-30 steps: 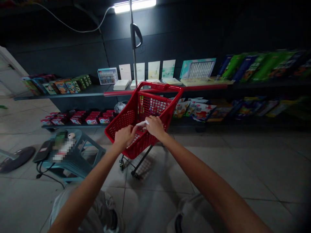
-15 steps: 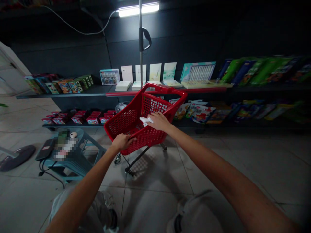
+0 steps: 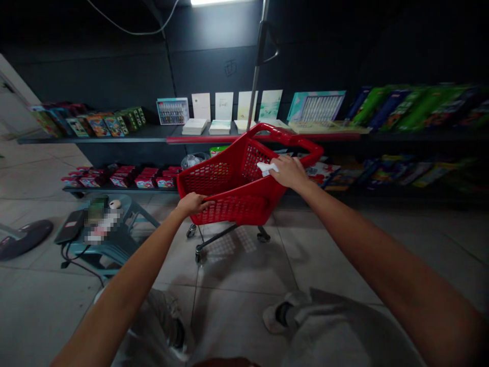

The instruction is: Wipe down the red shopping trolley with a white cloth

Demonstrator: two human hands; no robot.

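A small red plastic shopping cart stands on the tiled floor in front of me. My left hand grips the near left corner of its rim, fingers curled over the edge. My right hand rests on the right side of the rim near the handle, closed on a white cloth pressed against the red plastic. My knees and a shoe show at the bottom.
Dark wall shelves hold boxed toys, notebooks and packets behind the cart. A teal plastic stool with small items stands at left, a cable trailing from it. A metal pole rises behind the cart. A fan base lies far left.
The cart has turned and rolled to the right. My right hand moved with the cloth from the near rim toward the handle side; my left hand shifted onto the near corner.
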